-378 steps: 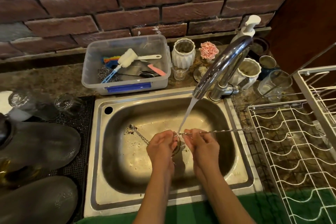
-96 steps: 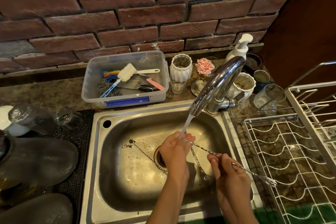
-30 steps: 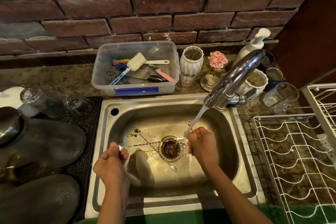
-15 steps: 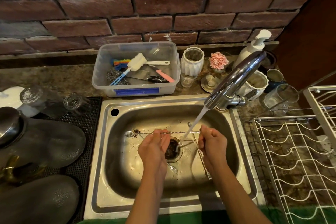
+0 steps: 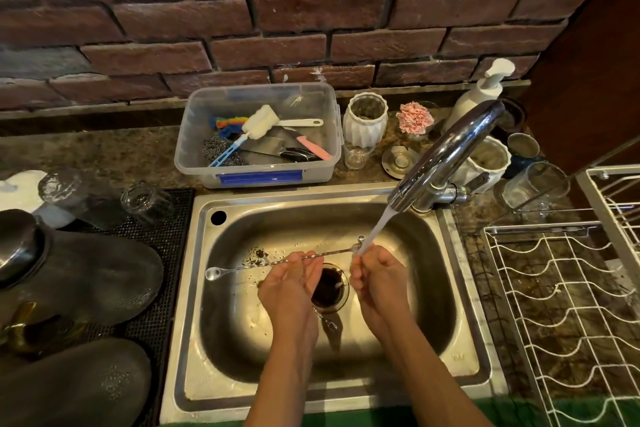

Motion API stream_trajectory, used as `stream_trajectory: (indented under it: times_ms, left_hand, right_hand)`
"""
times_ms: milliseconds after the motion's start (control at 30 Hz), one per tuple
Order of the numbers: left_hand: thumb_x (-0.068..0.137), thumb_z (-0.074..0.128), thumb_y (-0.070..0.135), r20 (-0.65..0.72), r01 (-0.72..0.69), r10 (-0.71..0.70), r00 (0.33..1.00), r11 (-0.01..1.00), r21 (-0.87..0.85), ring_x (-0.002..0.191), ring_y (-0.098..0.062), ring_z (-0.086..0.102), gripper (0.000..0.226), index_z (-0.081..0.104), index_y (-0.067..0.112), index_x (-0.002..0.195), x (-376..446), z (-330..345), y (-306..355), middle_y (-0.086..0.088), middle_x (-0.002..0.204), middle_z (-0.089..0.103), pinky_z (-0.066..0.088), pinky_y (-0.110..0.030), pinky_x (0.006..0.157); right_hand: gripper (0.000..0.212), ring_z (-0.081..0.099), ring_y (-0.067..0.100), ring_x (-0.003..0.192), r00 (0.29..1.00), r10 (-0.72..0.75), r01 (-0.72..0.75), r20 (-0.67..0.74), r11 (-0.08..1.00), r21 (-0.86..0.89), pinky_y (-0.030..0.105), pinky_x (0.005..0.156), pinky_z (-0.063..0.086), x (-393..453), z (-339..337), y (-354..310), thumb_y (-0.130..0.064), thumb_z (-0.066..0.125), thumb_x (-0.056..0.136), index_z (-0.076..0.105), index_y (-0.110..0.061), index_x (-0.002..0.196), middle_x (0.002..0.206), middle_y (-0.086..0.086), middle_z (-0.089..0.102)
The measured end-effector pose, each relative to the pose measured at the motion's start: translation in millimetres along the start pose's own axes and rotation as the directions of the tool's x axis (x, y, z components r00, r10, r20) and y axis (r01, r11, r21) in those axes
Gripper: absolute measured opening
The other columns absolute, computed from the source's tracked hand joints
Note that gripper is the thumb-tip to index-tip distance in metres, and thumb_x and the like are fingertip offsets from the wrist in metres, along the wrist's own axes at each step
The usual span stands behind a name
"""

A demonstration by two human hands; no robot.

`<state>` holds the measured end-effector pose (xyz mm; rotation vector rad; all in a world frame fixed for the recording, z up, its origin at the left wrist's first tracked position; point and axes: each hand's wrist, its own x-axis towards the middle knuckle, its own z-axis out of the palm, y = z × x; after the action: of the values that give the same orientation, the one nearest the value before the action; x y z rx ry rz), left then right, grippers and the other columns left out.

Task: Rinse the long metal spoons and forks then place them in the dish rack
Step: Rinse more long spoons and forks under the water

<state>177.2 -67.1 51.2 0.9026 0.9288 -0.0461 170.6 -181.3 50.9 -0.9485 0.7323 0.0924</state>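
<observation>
both hands are low over the steel sink, holding one long metal spoon level above the drain. the left hand has its fingertips curled up around the twisted middle of the handle, pinching it. the right hand is closed around the other end of the handle, fingers bunched together, just where the stream of water from the tap lands. the spoon's small bowl sticks out to the left of the left hand, clear of the sink floor, and holds a little water.

another piece of cutlery lies on the sink floor between the wrists, near the drain; i cannot tell whether it is a fork or a spoon. dark crumbs are scattered behind the left hand.

the white wire dish rack stands just right of the sink. behind the sink sits a clear plastic tub with brushes and scourers, and a white soap pump bottle stands behind the tap.
</observation>
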Motion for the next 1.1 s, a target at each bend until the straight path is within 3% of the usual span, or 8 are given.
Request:
stream_trajectory:
  times_ms: [100, 267, 367, 433, 567, 833, 933, 1100]
  left_hand:
    - [0.099, 0.061, 0.007, -0.008, -0.021, 0.021, 1.000, 0.998, 0.051, 0.087, -0.028, 0.078, 0.011, 0.068, 0.000, 0.099, -1, -2, -2, -0.019, 0.095, 0.078, 0.064, -0.031, 0.078]
    - [0.099, 0.061, 0.011, 0.000, -0.032, 0.032, 0.999, 0.995, 0.091, 0.085, -0.026, 0.079, 0.014, 0.069, 0.000, 0.098, -6, -1, -7, -0.017, 0.092, 0.079, 0.064, -0.028, 0.071]
    - [0.100, 0.060, 0.008, 0.007, -0.028, 0.027, 1.000, 0.997, 0.070, 0.081, -0.025, 0.079, 0.013, 0.067, -0.001, 0.095, -7, 4, -10, -0.018, 0.092, 0.078, 0.063, -0.025, 0.070]
    - [0.100, 0.059, 0.007, 0.014, -0.012, 0.011, 1.000, 0.998, 0.067, 0.082, -0.024, 0.079, 0.012, 0.066, 0.000, 0.094, -8, 6, -12, -0.016, 0.092, 0.078, 0.064, -0.027, 0.073]
    - [0.103, 0.052, 0.009, 0.089, -0.006, -0.001, 0.996, 0.997, 0.075, 0.092, -0.027, 0.077, 0.016, 0.065, 0.000, 0.102, -9, 9, -16, -0.012, 0.092, 0.079, 0.061, -0.034, 0.084]
    - [0.097, 0.059, 0.002, 0.170, 0.136, -0.126, 0.977, 0.990, -0.046, 0.090, -0.025, 0.078, 0.010, 0.066, -0.002, 0.102, -10, 14, -10, -0.016, 0.096, 0.079, 0.064, -0.029, 0.071]
    - [0.097, 0.059, 0.003, 0.179, 0.138, -0.123, 0.976, 0.988, -0.073, 0.094, -0.025, 0.078, 0.014, 0.066, -0.002, 0.108, -5, 16, -5, -0.017, 0.099, 0.079, 0.064, -0.030, 0.074]
    - [0.094, 0.061, -0.001, 0.282, 0.264, -0.248, 0.927, 0.964, -0.017, 0.099, -0.035, 0.076, 0.019, 0.064, -0.008, 0.111, -30, 33, -27, -0.027, 0.104, 0.076, 0.064, -0.038, 0.084]
  right_hand:
    - [0.012, 0.042, 0.015, 0.046, 0.998, -0.051, 0.052, 0.024, 0.995, -0.085, 0.023, 0.041, 0.038, -4, 3, 4, -0.003, 0.058, 0.096, 0.063, 0.002, 0.086, 0.056, 0.008, 0.052]
    - [0.050, 0.039, 0.017, 0.036, 0.984, -0.069, 0.032, -0.166, 0.976, -0.215, 0.025, 0.039, 0.031, 1, 3, 1, -0.028, 0.044, 0.104, 0.064, -0.001, 0.067, 0.047, 0.009, 0.051]
    - [0.034, 0.041, 0.018, 0.045, 0.985, -0.112, 0.068, -0.129, 0.948, -0.311, 0.027, 0.041, 0.035, 1, 0, -4, -0.010, 0.049, 0.100, 0.063, 0.008, 0.075, 0.053, 0.010, 0.052]
    - [0.024, 0.045, 0.014, 0.048, 0.993, -0.073, 0.048, -0.097, 0.970, -0.238, 0.025, 0.045, 0.039, -2, -3, -8, -0.005, 0.051, 0.099, 0.065, 0.008, 0.085, 0.058, 0.008, 0.055]
    - [0.025, 0.052, 0.012, 0.052, 0.997, 0.051, -0.048, -0.050, 0.997, 0.060, 0.022, 0.050, 0.046, -6, -4, -11, -0.017, 0.051, 0.103, 0.067, 0.001, 0.095, 0.063, 0.007, 0.061]
    - [0.027, 0.057, 0.014, 0.055, 0.999, -0.026, 0.028, -0.032, 0.998, 0.054, 0.024, 0.051, 0.049, -2, -27, -24, -0.019, 0.047, 0.103, 0.065, -0.002, 0.092, 0.069, 0.010, 0.067]
    - [0.027, 0.056, 0.012, 0.054, 0.998, -0.054, 0.058, -0.037, 0.989, 0.133, 0.021, 0.047, 0.048, 1, -44, -35, -0.022, 0.049, 0.101, 0.067, -0.005, 0.089, 0.070, 0.008, 0.066]
    - [0.023, 0.059, 0.015, 0.055, 0.999, -0.020, 0.018, 0.037, 0.998, 0.059, 0.023, 0.049, 0.051, -4, -37, -27, -0.021, 0.055, 0.099, 0.068, -0.002, 0.092, 0.072, 0.011, 0.069]
